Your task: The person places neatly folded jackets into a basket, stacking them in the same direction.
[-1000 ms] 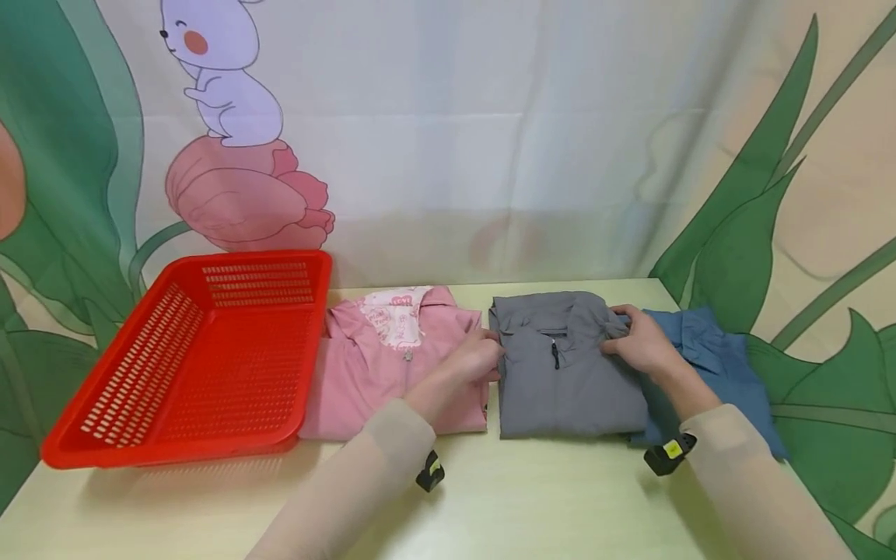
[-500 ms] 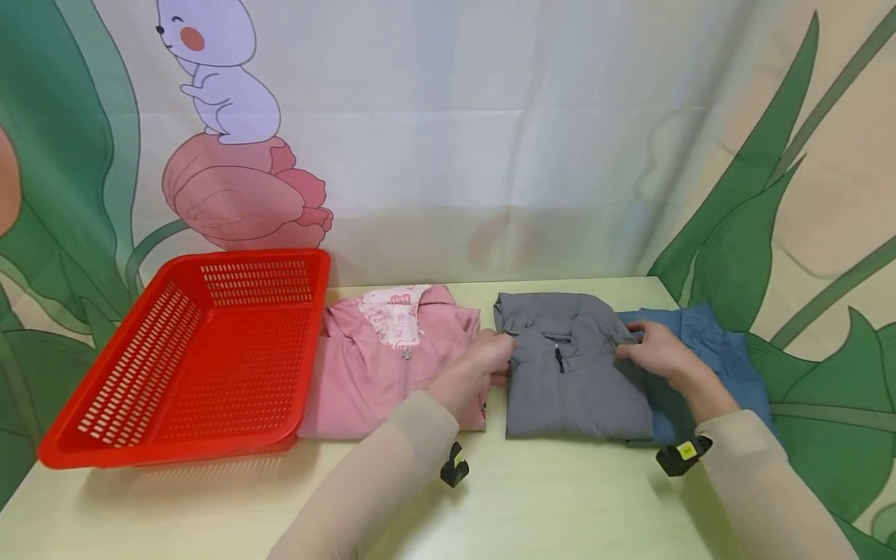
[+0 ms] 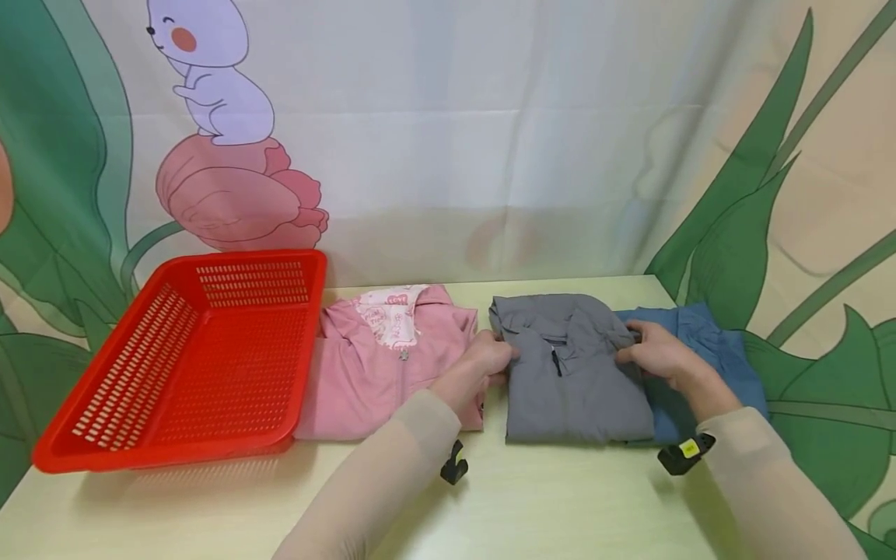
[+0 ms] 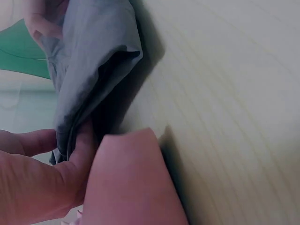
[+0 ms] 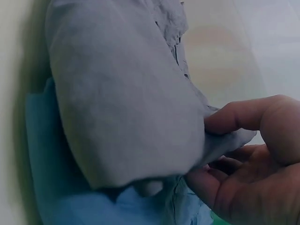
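A folded grey jacket [image 3: 577,397] with a short black zip pull lies between my two hands. My left hand [image 3: 486,356] pinches its left edge near the collar; in the left wrist view the thumb and fingers of that hand [image 4: 42,178] close on the layered cloth. At the opposite edge my right hand [image 3: 654,351] grips the cloth, and the right wrist view has its fingers and thumb [image 5: 253,154] pinching a corner. Partly under the grey jacket's right side lies a folded blue garment [image 3: 728,362]. Left of it sits a folded pink jacket [image 3: 364,389] with a patterned lining.
A red plastic basket [image 3: 308,365] with slotted walls stands at the left, its near right side against the pink jacket. Behind the pale table [image 3: 546,505] hangs a printed curtain [image 3: 420,155].
Between one second and half a second ago the grey jacket shifted slightly right, with both hands on it. Since then hands and jacket have hardly moved; the view has turned slightly.
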Available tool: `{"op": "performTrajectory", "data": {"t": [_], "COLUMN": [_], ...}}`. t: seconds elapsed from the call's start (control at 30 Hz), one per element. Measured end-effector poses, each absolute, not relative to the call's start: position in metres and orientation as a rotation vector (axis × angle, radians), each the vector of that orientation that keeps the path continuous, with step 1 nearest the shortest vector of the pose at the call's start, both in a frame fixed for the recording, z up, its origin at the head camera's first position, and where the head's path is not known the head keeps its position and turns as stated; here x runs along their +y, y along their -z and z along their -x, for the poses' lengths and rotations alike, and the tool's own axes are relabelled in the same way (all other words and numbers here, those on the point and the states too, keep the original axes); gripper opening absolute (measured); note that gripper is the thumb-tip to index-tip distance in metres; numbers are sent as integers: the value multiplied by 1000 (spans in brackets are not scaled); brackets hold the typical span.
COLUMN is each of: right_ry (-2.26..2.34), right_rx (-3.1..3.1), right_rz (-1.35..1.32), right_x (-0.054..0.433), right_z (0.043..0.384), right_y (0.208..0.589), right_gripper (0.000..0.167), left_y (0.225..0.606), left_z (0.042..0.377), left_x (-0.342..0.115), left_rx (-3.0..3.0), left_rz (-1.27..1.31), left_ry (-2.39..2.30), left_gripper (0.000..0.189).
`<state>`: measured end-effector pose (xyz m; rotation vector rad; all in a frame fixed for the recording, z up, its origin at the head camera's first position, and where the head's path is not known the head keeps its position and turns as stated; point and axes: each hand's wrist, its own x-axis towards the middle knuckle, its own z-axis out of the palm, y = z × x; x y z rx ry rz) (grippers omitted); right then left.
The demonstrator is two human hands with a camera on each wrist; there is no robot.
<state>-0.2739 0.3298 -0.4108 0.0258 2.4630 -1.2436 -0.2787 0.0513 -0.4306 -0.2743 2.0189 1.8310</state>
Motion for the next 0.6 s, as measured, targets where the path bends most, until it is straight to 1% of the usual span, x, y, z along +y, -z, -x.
{"op": "performTrajectory", "data": {"t": [0.3,0.47,0.6], "right_ry": [1364,1375,1362], "right_rx": [2410,2394,2396], "right_rz": [-24,23,55], "right_x": [323,312,298], "right_z": [275,277,280], "right_y": [400,392,382], "right_gripper": [83,85,84], "left_y": [427,421,415], "left_z": [285,287,286], "left_x": [37,23,9], "left_rx": [2076,2067,2076], "left_rz": [219,203,174], "left_ry": [-1832,-1851,-1873], "left_gripper": [50,54,42]}}
